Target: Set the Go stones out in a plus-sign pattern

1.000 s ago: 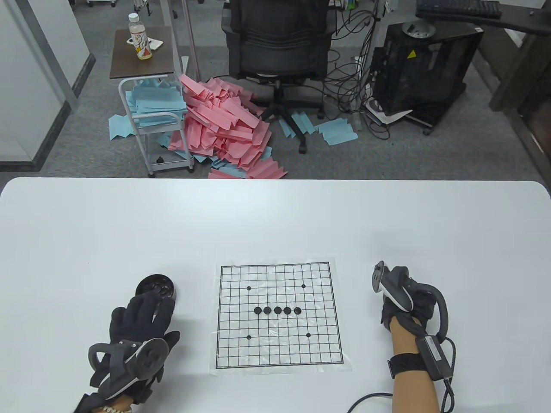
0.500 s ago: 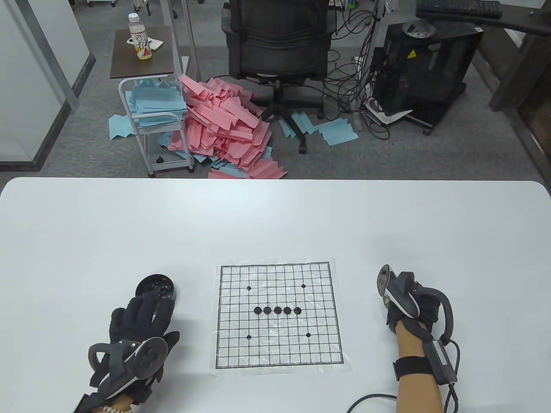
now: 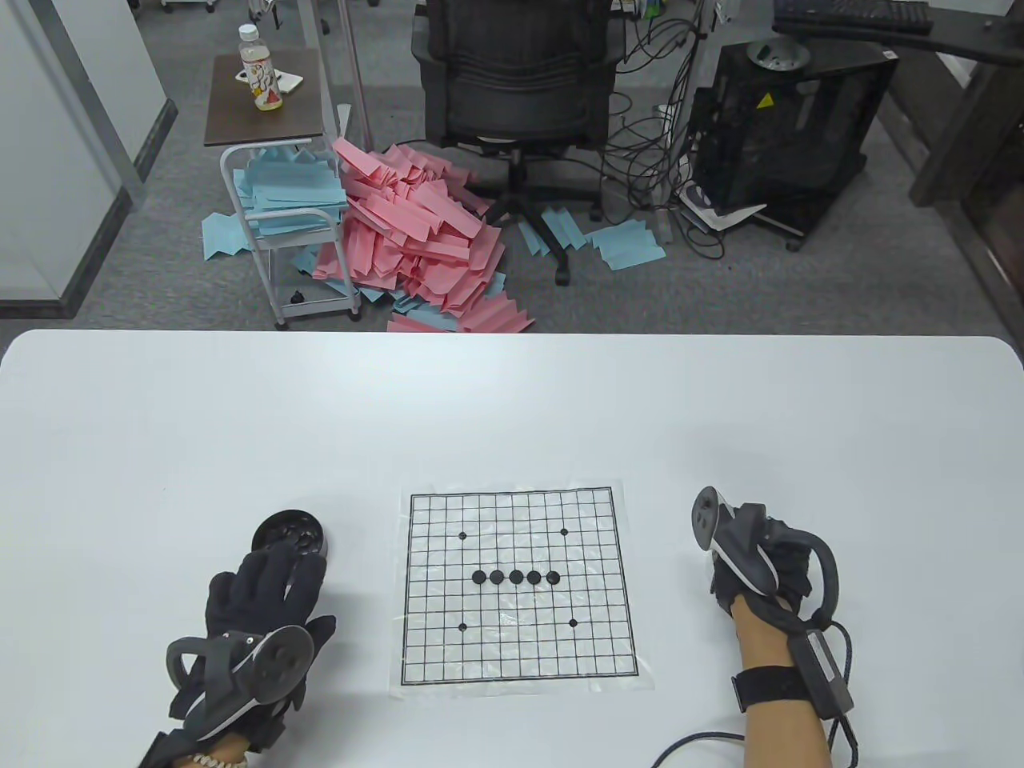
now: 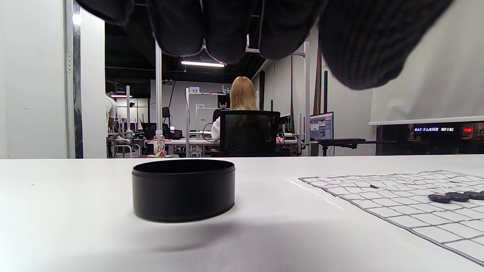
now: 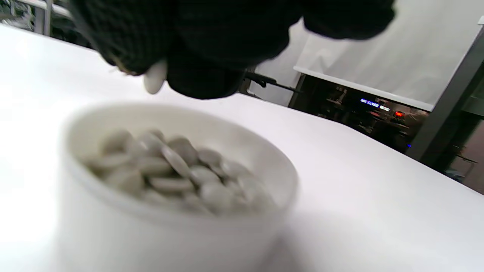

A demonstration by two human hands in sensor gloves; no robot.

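A paper Go grid lies on the white table with several black stones in a horizontal row at its middle. The row also shows in the left wrist view. My left hand rests flat beside a black bowl, fingers spread and holding nothing. The bowl also shows in the left wrist view. My right hand is right of the grid and pinches a white stone just above a white bowl full of white stones. The hand hides that bowl in the table view.
The white table stretches wide behind the grid. A cable runs from my right wrist along the front edge. Beyond the table are an office chair, a pile of pink and blue paper and a small cart.
My right hand has shifted slightly over the white bowl, first a little right and then back left and up. My left hand and the black stones have not moved.
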